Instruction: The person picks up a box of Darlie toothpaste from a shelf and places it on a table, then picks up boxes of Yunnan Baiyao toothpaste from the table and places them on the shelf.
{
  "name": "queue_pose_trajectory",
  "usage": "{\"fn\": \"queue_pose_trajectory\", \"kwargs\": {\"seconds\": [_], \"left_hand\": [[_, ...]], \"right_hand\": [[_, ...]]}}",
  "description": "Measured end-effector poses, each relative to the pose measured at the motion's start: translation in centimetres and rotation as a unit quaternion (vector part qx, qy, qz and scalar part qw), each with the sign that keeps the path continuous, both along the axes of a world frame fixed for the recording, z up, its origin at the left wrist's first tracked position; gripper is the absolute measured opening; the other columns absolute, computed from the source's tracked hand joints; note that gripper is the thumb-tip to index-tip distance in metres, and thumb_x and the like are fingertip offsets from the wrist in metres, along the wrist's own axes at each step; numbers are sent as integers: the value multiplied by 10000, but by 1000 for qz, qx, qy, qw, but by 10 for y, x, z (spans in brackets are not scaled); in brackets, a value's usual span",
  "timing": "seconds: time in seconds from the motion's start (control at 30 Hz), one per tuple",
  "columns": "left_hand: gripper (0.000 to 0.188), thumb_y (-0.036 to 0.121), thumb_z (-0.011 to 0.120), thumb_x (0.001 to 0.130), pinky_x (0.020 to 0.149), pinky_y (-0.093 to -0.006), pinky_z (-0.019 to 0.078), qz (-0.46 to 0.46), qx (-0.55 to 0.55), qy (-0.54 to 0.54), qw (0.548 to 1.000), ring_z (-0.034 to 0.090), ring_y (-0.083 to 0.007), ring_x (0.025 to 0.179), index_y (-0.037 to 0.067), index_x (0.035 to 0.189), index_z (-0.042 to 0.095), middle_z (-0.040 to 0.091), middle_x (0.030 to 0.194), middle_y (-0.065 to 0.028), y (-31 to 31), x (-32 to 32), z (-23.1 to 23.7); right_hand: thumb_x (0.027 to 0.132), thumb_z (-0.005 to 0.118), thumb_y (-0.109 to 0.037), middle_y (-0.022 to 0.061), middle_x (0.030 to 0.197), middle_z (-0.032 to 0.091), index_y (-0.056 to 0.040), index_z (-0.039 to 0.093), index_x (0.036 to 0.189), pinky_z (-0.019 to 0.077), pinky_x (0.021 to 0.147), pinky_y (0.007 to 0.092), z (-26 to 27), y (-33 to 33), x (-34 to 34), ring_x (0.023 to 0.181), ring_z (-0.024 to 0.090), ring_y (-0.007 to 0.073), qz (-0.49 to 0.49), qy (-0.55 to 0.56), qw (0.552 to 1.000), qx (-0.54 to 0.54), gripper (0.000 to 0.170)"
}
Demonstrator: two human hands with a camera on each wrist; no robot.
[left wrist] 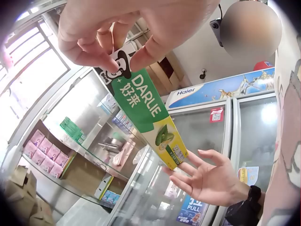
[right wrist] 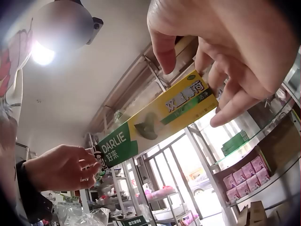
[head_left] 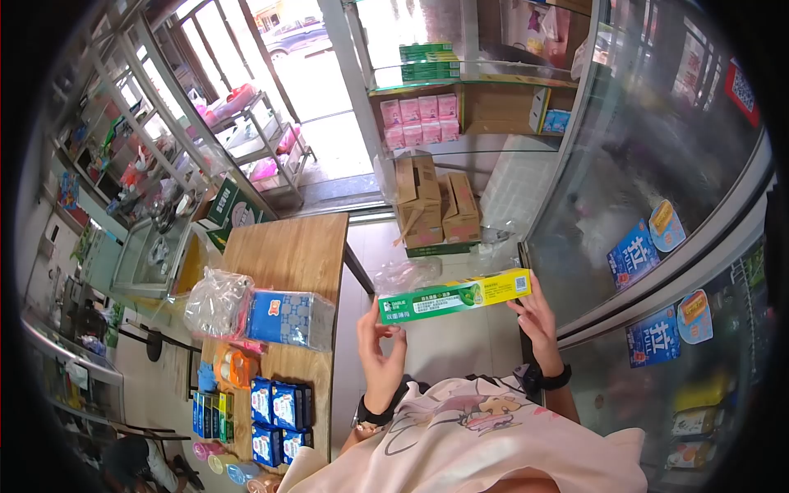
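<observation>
A long green-and-yellow Darlie toothpaste box (head_left: 452,297) is held up in front of the body, roughly level. My left hand (head_left: 380,357) pinches its green end between thumb and fingers, as the left wrist view shows with the thumb (left wrist: 146,52) on the printed face. At the yellow end is my right hand (head_left: 538,324), its fingers extended against the box end. In the right wrist view the right thumb (right wrist: 163,54) stands apart from the box (right wrist: 155,123).
To the left, a wooden table (head_left: 288,238) bears a blue-and-grey package (head_left: 288,319), blue packs (head_left: 279,411) and an orange item (head_left: 236,367). Cardboard boxes (head_left: 417,201) stand on the floor ahead, below a glass shelf with pink packs (head_left: 421,121). Glass-door fridges (head_left: 575,271) line the right.
</observation>
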State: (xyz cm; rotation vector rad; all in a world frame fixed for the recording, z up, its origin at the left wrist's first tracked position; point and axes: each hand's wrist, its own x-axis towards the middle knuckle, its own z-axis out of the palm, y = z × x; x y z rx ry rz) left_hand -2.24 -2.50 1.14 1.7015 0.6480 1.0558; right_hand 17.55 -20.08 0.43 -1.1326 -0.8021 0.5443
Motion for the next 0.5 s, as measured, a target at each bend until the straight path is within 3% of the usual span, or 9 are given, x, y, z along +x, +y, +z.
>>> {"fn": "queue_pose_trajectory", "kwargs": {"seconds": [0.17,0.23,0.5], "left_hand": [[620,-95,572,742,781,-265,415,5,51,36,998,485,-137,912,28,1329,414,478,1104,-74,8,14,-2],[619,-92,573,731,779,-278,413,6,38,29,999,468,-153,928,31,1320,430,495,1081,-78,16,22,-7],[592,-85,573,746,765,-251,415,-39,-10,12,999,484,-134,878,45,1310,449,489,1069,-61,81,86,-26]], "right_hand": [[843,460,4,170,1397,350,27,179,1418,419,961,354,-6,3,15,1256,403,262,-36,6,998,-42,640],[844,468,46,152,1357,406,40,236,1397,474,904,323,-14,11,21,1184,468,215,-59,-8,996,-67,599],[836,487,72,136,1308,447,55,257,1384,482,895,316,-19,62,70,1094,508,172,-105,0,993,-48,595]]}}
